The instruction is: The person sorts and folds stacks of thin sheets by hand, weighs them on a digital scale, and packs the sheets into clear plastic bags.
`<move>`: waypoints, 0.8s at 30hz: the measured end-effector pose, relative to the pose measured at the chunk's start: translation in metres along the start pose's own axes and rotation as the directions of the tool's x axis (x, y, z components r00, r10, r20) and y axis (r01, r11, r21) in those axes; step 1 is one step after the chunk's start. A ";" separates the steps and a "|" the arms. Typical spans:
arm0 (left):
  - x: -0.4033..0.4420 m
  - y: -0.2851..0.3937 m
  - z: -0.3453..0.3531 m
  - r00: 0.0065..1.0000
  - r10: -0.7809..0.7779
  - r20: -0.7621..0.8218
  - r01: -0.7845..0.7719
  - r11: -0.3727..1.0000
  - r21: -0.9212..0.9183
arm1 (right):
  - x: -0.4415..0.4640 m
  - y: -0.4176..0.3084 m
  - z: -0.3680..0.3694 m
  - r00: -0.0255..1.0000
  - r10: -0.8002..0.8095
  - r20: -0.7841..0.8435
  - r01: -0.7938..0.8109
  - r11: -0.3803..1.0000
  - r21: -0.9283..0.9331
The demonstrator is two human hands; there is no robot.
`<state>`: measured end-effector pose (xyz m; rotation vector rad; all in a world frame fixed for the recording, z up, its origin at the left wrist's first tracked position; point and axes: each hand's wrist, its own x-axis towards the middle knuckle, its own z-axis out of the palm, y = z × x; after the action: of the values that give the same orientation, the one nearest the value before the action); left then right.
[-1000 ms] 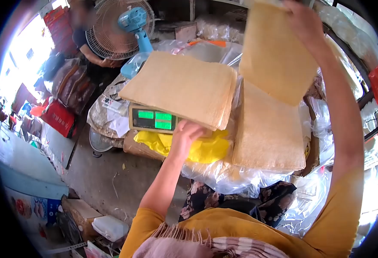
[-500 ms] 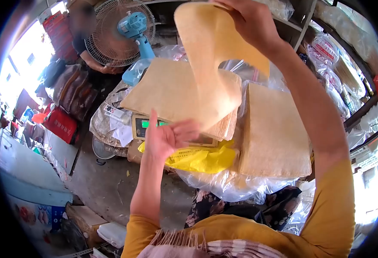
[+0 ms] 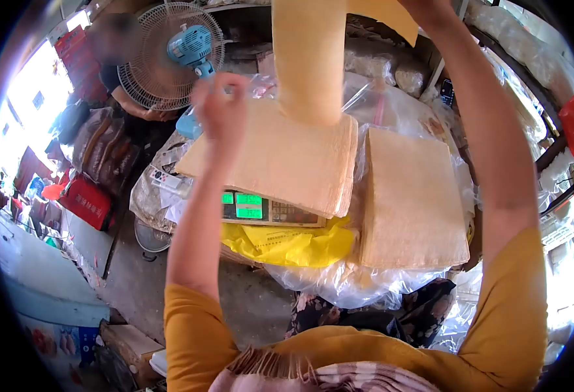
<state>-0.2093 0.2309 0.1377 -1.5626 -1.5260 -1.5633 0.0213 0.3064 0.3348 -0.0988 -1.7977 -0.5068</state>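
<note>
My right hand (image 3: 427, 10), partly cut off by the top edge, grips a large, thin tan sheet (image 3: 310, 59). The sheet hangs in a curve, and its lower end is over a stack of similar sheets (image 3: 267, 150). My left hand (image 3: 221, 104) is raised near the stack's far left side, blurred, with its fingers curled and nothing visible in them. Under the stack, a scale with a green lit display (image 3: 249, 206) shows at the front. A second stack of tan sheets (image 3: 414, 196) lies to the right on clear plastic.
A yellow plastic bag (image 3: 287, 245) lies in front of the scale. At the back left stands a blue fan (image 3: 189, 46), with a person's arm (image 3: 140, 108) beside it. A white remote (image 3: 169, 181) lies left of the scale. Bagged goods (image 3: 368, 65) sit behind.
My right hand has moved up and right, drawing the sheet higher. The left hand has risen away from the stack's front edge, and its open fingers have curled. More of the scale display shows.
</note>
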 end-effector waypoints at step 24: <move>-0.105 -0.101 -0.084 0.754 0.239 0.612 -0.431 0.883 0.186 | -0.306 -0.093 0.010 0.796 0.225 0.562 -0.249 0.968 -0.034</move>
<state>-0.3050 0.1467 0.0277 -2.0775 -1.5531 -0.6131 0.0718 0.2855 0.0190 -0.4860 -2.3333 -0.2667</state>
